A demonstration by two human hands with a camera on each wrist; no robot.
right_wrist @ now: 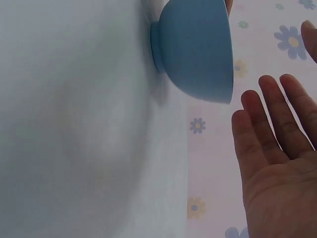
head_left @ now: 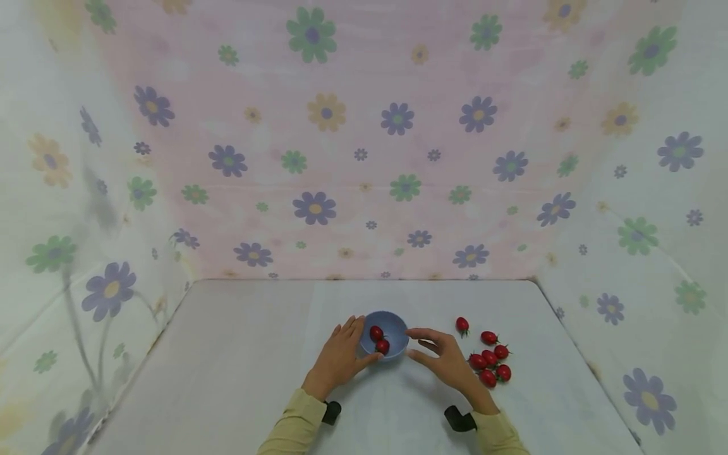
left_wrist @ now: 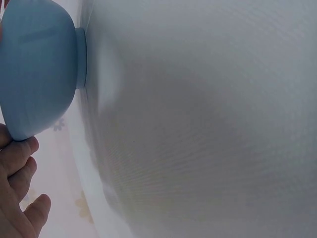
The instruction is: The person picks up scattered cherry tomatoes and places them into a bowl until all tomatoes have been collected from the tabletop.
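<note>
A small blue bowl stands upright on the white table, with two red cherry tomatoes inside it. My left hand holds the bowl's left side, fingers at the far-left rim and thumb along the near edge. From the left wrist view, fingertips touch the bowl's rim. On the other side, my right hand is beside the rim with its thumb and fingers spread and nothing between them. The right wrist view has its straight fingers close to the bowl.
Several loose cherry tomatoes with green stems lie to the right of my right hand. Another tomato sits apart, farther back. Flower-patterned cloth encloses the white table at the back and both sides.
</note>
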